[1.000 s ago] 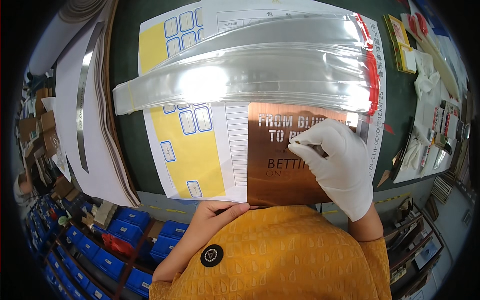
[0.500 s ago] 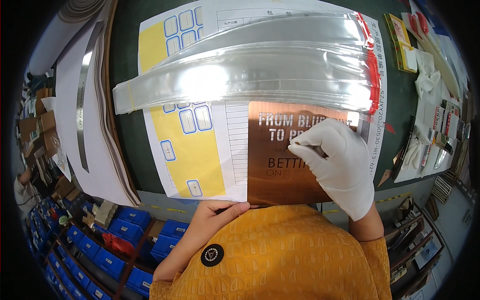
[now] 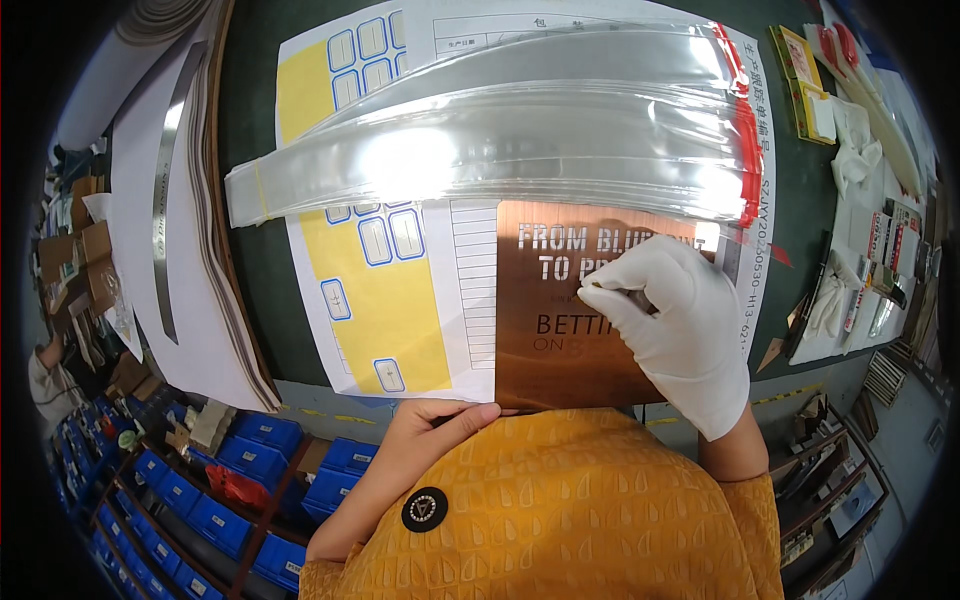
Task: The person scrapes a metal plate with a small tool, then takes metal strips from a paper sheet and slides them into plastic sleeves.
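A copper-coloured metal plate point(image 3: 560, 370) with cut-out and dark lettering lies on the printed papers in front of me. My left hand point(image 3: 437, 430), bare, is at its near left corner, thumb along the edge and the other fingers mostly hidden below. In a white glove, my right hand point(image 3: 665, 325) rests over the right half of the plate. Its thumb and forefinger are pinched together near the lettering; a tiny dark or yellowish bit shows between them, too small to name. The glove covers part of the lettering.
Long clear plastic bags point(image 3: 480, 150) with red edges lie across the papers beyond the plate. Stacked white sheets with a steel ruler point(image 3: 165, 220) are at left. A yellow box point(image 3: 803, 85) and a white board with small tools point(image 3: 870, 270) are at right. Blue bins point(image 3: 250, 460) stand below left.
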Motion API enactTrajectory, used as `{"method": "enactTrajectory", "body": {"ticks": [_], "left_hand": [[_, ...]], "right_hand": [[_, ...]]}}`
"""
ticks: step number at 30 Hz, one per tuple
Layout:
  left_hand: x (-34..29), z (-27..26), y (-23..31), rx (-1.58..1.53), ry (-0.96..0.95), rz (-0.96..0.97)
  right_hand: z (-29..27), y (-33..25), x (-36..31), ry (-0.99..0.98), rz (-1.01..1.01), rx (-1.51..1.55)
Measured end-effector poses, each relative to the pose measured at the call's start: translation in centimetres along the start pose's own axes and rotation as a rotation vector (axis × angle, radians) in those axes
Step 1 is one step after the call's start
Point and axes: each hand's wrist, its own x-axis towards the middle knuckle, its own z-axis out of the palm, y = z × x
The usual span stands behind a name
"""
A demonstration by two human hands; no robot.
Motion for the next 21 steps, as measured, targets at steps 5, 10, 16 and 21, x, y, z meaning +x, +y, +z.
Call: {"method": "enactTrajectory", "body": {"ticks": [5, 10, 16, 21], "left_hand": [[0.0, 0.0, 0.1, 0.002, 0.004, 0.004], [-0.2, 0.2, 0.8, 0.008, -0.02, -0.001], [0.0, 0.2, 0.5, 0.0, -0.034, 0.03], [-0.1, 0.2, 0.8, -0.003, -0.022, -0.004]], "right_hand": [[0.0, 0.1, 0.0, -0.014, 0.001, -0.012], [0.0, 0.0, 0.1, -0.004, 0.006, -0.002], [-0.1, 0.1, 0.0, -0.018, -0.005, -0.006], [0.0, 0.2, 0.1, -0.01, -0.008, -0.017]]}}
